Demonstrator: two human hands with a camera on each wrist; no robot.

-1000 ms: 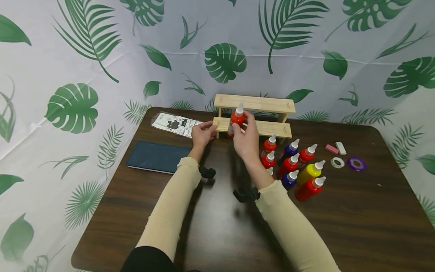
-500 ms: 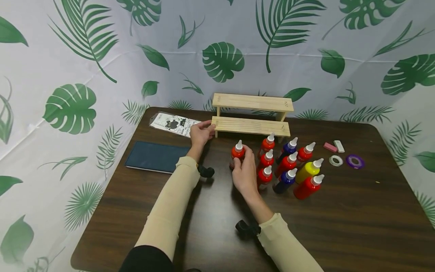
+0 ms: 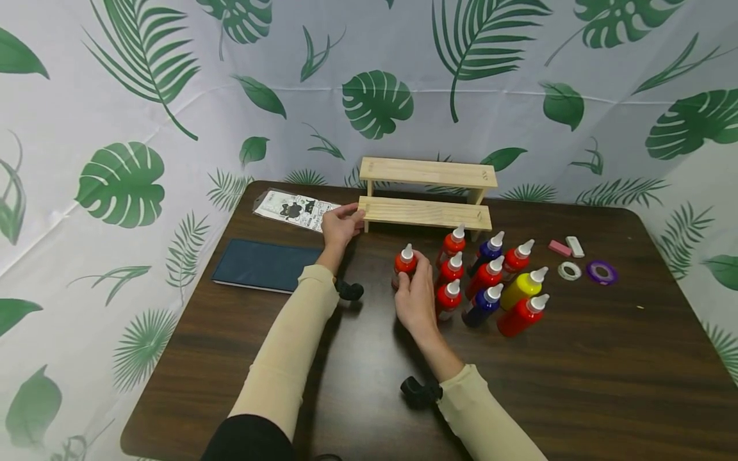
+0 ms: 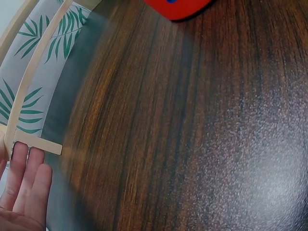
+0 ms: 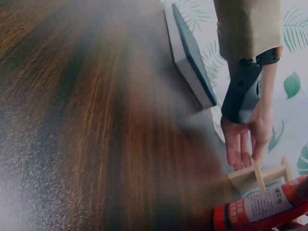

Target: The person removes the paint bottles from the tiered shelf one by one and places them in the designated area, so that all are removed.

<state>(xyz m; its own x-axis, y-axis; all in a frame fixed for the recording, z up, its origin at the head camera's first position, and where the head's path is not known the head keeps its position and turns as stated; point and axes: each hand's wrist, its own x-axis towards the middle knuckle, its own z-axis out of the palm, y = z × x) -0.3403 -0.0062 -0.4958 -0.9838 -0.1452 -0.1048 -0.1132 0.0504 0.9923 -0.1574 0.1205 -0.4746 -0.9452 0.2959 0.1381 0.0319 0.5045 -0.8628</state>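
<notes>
In the head view my right hand holds a red squeeze bottle with a white nozzle, left of the other bottles. The right wrist view shows this bottle's labelled side in the lower right corner; most of that hand is out of frame there. My left hand grips the left end of a two-tier wooden shelf. Up close in the left wrist view, the left hand's fingers touch the shelf's end piece. Neither tier has anything on it.
Several red, blue and yellow bottles stand right of my right hand. Beyond them lie erasers, a white tape roll and a purple one. A dark notebook and a packaged ruler set lie to the left.
My right hand has brought the red bottle from in front of the lower tier back toward me, beside the other bottles. My left hand stays at the shelf's end.
</notes>
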